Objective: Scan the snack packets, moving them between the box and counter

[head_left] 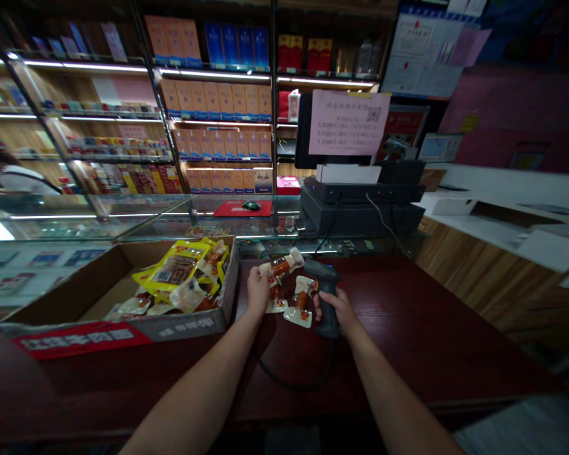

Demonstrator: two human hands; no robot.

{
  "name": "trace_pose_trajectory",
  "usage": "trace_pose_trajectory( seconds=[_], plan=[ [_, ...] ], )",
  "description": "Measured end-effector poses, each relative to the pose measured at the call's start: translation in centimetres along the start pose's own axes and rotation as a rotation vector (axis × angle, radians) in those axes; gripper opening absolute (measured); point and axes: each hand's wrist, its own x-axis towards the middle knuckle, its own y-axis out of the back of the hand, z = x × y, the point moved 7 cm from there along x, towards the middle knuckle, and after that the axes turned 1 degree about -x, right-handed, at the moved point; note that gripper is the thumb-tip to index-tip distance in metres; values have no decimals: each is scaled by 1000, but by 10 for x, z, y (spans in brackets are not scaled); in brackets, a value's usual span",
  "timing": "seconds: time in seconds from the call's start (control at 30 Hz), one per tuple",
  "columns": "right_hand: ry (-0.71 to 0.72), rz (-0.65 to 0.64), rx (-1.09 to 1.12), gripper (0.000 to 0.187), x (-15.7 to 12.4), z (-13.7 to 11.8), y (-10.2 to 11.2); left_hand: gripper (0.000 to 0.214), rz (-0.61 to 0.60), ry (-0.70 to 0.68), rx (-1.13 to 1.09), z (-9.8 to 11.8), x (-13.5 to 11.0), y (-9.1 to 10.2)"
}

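My right hand (337, 309) is wrapped round the handle of a dark grey barcode scanner (329, 316), whose cable curls over the dark red table. My left hand (258, 289) is closed on the end of a clear vacuum-packed snack (282, 267) with brown food inside. Just below that pack lies another similar pack (275, 297), partly hidden by the left fingers. A third snack pack (302, 300) sits between the two hands, beside the scanner. To the left, an open cardboard box (231, 284) holds yellow snack bags (175, 265) and several more clear packs.
A glass counter (146, 218) runs behind the table, with a green-edged mouse (251, 205) on a red mat. A cash register with a monitor and a pink paper notice (348, 123) stands at the back. Boxed goods fill the shelves; a person (23, 180) is at far left.
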Motion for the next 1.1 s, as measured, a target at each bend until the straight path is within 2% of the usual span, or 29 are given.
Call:
trace_pose_trajectory(
  seconds=[0.13,0.27,0.4,0.6,0.93,1.03,1.1],
  plan=[
    [-29,-28,-22,22,-1,4,-2,12,12,101,-289,-22,5,-4],
    [-33,-3,-53,22,1,6,2,17,54,111,-310,-27,4,-2],
    [-9,51,-71,24,3,4,8,15,87,85,-267,-25,5,2],
    [14,104,-76,21,4,2,12,15,68,83,-290,-24,3,0],
    [-1,101,-68,23,3,2,11,13,83,94,-310,-23,3,2],
    [-6,84,-62,23,1,0,4,13,101,99,-365,-14,1,2],
    [-9,64,-59,23,-1,-2,-5,13,124,88,-409,-1,2,5]
  ],
)
